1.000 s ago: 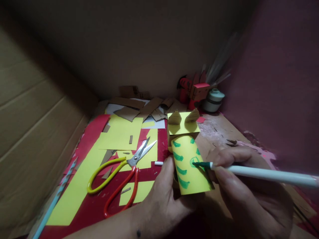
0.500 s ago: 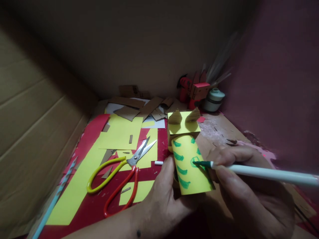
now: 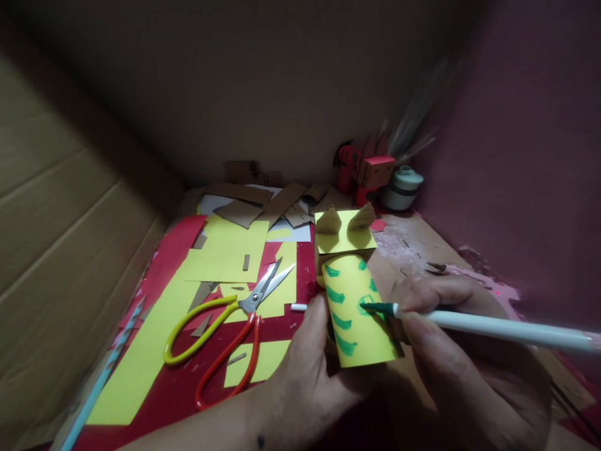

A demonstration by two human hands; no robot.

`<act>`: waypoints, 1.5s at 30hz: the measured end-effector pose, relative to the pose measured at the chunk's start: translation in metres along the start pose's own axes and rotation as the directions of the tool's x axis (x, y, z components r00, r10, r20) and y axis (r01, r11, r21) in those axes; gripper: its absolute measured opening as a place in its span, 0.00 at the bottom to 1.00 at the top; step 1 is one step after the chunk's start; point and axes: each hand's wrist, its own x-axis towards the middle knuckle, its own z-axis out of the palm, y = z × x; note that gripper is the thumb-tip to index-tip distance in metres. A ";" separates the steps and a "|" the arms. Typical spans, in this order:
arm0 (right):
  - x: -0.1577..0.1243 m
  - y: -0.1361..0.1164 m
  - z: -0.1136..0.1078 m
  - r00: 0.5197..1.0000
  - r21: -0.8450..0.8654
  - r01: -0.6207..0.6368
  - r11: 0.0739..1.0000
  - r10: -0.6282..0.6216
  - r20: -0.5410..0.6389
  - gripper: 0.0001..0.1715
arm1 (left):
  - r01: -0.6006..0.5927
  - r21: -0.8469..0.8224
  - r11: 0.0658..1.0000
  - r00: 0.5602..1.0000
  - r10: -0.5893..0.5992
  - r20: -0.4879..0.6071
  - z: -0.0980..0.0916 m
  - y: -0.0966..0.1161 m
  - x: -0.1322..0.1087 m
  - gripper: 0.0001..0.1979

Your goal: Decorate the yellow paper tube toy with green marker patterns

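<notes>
My left hand (image 3: 312,360) is wrapped round the lower part of a yellow paper toy animal (image 3: 345,338), its thumb along the left side. The toy has a tube body with green curved stripes and a box head topped with two brown cardboard ears. In my right hand (image 3: 451,351) is a white felt-tip pen (image 3: 498,329), pinched between thumb and fingers. Its green tip touches a small green ring drawn on the right part of the tube. Open-bladed scissors (image 3: 253,300) with one yellow and one red handle lie left of my left hand.
Yellow paper sheets (image 3: 230,247), red paper (image 3: 173,250) and cardboard scraps (image 3: 244,194) cover the left and back of the table. A red paper toy (image 3: 375,172) stands at the back beside a pale jar (image 3: 404,188). A light blue pencil (image 3: 101,382) lies far left; walls enclose the sides.
The pen tip has shifted slightly left, and the green ring looks a little more filled along its edge. My left hand still holds the toy in nearly the same place.
</notes>
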 end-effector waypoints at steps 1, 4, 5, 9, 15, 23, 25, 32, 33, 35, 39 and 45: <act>0.000 0.001 0.000 1.000 0.012 -0.007 1.000 0.007 -0.004 0.08 | 0.002 -0.002 1.000 1.000 -0.002 0.001 0.000 0.000 0.000 0.24; 0.000 0.002 0.001 0.999 0.033 -0.027 0.999 0.027 -0.022 0.09 | 0.030 0.002 1.000 1.000 -0.030 0.008 -0.001 0.000 -0.001 0.24; 0.000 0.003 0.002 0.999 0.035 -0.031 0.999 0.032 -0.029 0.10 | 0.034 0.002 0.999 0.999 -0.034 0.006 -0.001 0.000 -0.001 0.24; -0.001 -0.001 0.005 0.995 0.041 -0.051 0.998 0.054 -0.083 0.07 | 0.006 -0.005 1.000 1.000 -0.006 0.008 0.000 0.001 0.000 0.24; -0.004 -0.009 0.007 0.987 0.100 -0.137 0.985 0.144 -0.067 0.07 | 0.019 0.019 1.000 1.000 -0.019 0.009 -0.001 0.002 0.000 0.25; -0.006 -0.018 0.014 0.960 0.196 -0.216 0.956 0.244 -0.134 0.08 | 0.030 0.003 1.000 0.999 -0.030 0.011 -0.001 0.002 0.001 0.24; -0.006 -0.018 0.015 0.955 0.210 -0.230 0.950 0.262 -0.139 0.07 | 0.028 0.009 1.000 1.000 -0.028 0.009 -0.001 0.002 0.000 0.24; -0.005 -0.016 0.014 0.931 0.342 -0.278 0.898 0.339 -0.133 0.09 | 0.049 0.033 0.998 0.999 -0.048 -0.012 -0.002 0.000 -0.001 0.26; -0.006 -0.015 0.014 0.933 0.345 -0.273 0.898 0.335 -0.134 0.08 | 0.049 0.039 0.998 0.999 -0.049 -0.014 -0.002 0.000 0.000 0.26; -0.006 -0.014 0.014 0.934 0.353 -0.265 0.898 0.329 -0.137 0.08 | 0.065 0.036 0.997 0.998 -0.065 -0.013 -0.002 0.000 0.000 0.26; -0.006 -0.013 0.014 0.936 0.355 -0.258 0.898 0.324 -0.137 0.08 | 0.058 0.000 0.998 0.998 -0.058 -0.006 -0.002 0.002 -0.001 0.25; -0.006 -0.017 0.012 0.942 0.305 -0.266 0.914 0.313 -0.117 0.07 | 0.063 0.000 0.998 0.998 -0.063 0.008 -0.002 0.002 -0.001 0.25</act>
